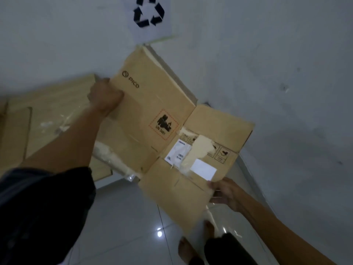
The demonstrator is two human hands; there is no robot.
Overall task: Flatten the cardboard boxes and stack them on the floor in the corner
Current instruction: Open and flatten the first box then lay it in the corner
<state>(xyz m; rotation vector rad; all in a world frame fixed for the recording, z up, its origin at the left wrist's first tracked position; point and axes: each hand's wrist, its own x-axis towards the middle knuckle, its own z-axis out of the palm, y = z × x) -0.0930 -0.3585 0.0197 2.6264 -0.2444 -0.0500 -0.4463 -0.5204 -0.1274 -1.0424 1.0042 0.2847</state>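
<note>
Here, a flattened cardboard box (152, 115) is held in the air in front of a room corner, above the tiled floor (122, 217). The left hand (105, 96) is closed on the box's left edge, fingers curled around the rim near the printed "PICO" logo (131, 82). The right hand (225, 193) grips the lower right edge of the box, thumb on the front face just below a white label (203, 169).

The box panel shows a hazard marking (164, 124) reading "UN 3481" near its centre, and torn tape (198, 150) beside a printed sticker (178, 152) on the right-hand panel. Handling symbols (222, 154) are printed further right.

Behind the left forearm, other flattened cardboard sheets (49, 115) lie against the wall at floor level, with tape residue on them. A recycling sign (149, 14) is taped to the wall (267, 64) above the corner. Bare feet (186, 249) stand on the floor at the lower edge of the view.
</note>
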